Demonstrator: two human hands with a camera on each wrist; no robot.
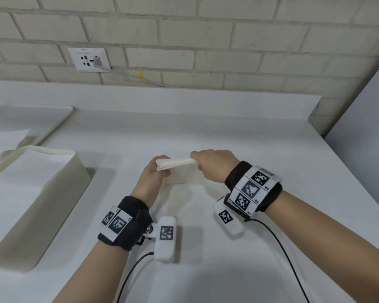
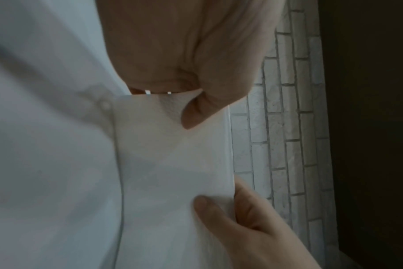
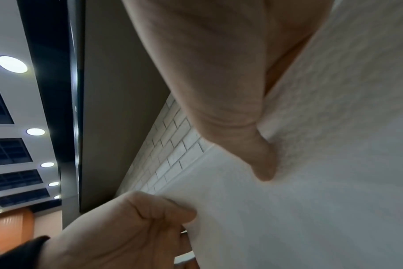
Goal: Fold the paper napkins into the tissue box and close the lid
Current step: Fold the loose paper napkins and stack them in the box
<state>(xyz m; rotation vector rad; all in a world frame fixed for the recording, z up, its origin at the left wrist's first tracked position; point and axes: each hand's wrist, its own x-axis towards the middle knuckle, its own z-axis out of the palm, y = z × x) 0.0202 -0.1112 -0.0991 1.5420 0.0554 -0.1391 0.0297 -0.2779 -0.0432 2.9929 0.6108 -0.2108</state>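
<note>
Head view: bright, even overhead light, soft shadows under the wrists on the white bench (image 1: 228,132), low contrast, slight glare. Brick wall (image 1: 184,40) lines bow at the edges, fisheye. Both wrist views dim, soft and smeared close up; round ceiling lights (image 3: 12,64) blow out in the right wrist view, dark band along the left wrist view's right side.

The tissue box (image 1: 37,206) sits on the counter (image 1: 228,132) left of the napkin (image 1: 179,171), wall socket (image 1: 89,59) behind.

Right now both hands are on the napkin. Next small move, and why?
Probably carry the folded napkin left to the open tissue box: left hand and right hand pinch its ends above the counter, box beside them.
</note>
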